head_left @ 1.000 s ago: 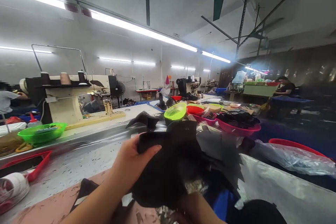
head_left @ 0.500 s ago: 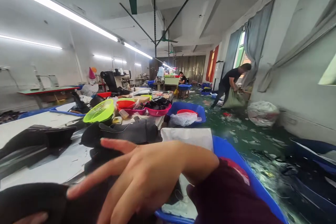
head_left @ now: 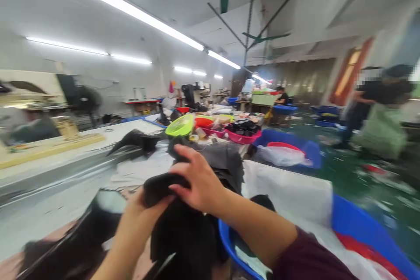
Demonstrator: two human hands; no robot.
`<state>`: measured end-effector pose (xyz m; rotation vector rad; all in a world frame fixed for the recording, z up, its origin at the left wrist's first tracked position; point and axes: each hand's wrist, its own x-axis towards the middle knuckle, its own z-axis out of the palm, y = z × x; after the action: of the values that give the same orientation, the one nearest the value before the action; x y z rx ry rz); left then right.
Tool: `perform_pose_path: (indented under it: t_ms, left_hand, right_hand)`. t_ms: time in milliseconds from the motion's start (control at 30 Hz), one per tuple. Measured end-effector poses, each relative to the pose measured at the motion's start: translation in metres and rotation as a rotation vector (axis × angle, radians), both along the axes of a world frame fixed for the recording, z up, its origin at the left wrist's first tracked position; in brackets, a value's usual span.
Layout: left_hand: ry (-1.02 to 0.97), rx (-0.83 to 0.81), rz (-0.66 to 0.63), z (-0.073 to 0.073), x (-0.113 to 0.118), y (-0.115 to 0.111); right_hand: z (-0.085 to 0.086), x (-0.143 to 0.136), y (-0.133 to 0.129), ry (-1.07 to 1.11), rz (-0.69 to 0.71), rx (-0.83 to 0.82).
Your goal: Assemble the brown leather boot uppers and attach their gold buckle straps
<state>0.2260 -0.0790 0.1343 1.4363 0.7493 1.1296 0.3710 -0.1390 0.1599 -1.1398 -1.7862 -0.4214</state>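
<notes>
In front of me, my left hand (head_left: 137, 215) grips a black, soft piece shaped like a boot upper (head_left: 160, 189). From the right, my right hand (head_left: 200, 179) curls its fingers and thumb over the same piece near its top edge. The piece's lower part hangs dark below my hands, and where it ends is hard to make out. Just beyond lies a stack of black boot uppers (head_left: 226, 157). Another black upper (head_left: 133, 141) rests farther left on the table. A shiny black piece (head_left: 85, 227) lies beside my left forearm.
A blue tub (head_left: 357, 223) with white sheeting and red stuff stands right. Green (head_left: 180, 125) and pink baskets (head_left: 244, 138) sit on the table (head_left: 138, 170). Another blue tub (head_left: 310, 151) is beyond. A person with a green sack (head_left: 380, 131) is at right on the littered floor.
My view has turned left. My right hand, stretched out before, has curled onto the black boot upper. My left hand, mostly out of view earlier, now shows gripping it too.
</notes>
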Motion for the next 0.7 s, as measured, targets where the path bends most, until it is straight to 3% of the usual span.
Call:
perform_pose_path:
  t_ms: [100, 167, 233, 433, 500, 600, 633, 700]
  left_hand:
    - [-0.021, -0.066, 0.006, -0.006, -0.011, -0.003]
    - [-0.047, -0.103, 0.014, -0.011, -0.014, -0.004]
    - [-0.084, -0.152, -0.006, -0.017, -0.017, -0.005]
    - [-0.075, -0.127, -0.011, -0.034, -0.021, -0.007]
    - [-0.040, 0.033, 0.136, -0.039, -0.026, -0.007]
    - [0.056, 0.573, 0.413, -0.052, -0.038, -0.014]
    - [0.119, 0.772, 0.400, -0.058, -0.041, -0.018]
    - [0.304, 1.040, 0.183, -0.072, -0.044, -0.031]
  right_hand:
    - [-0.031, -0.011, 0.012, 0.600, 0.312, -0.259]
    - [-0.046, -0.016, 0.015, 0.785, 0.494, -0.476]
    - [-0.058, -0.022, 0.013, 0.881, 0.497, -0.542]
    - [-0.074, -0.037, 0.011, 0.951, 0.340, -0.433]
    - [-0.074, -0.036, 0.013, 0.946, 0.236, -0.390]
    - [-0.073, -0.031, 0.016, 1.002, -0.006, -0.233]
    - [-0.073, -0.029, 0.017, 1.025, -0.071, -0.181]
    - [-0.073, -0.028, 0.019, 1.064, -0.143, -0.129]
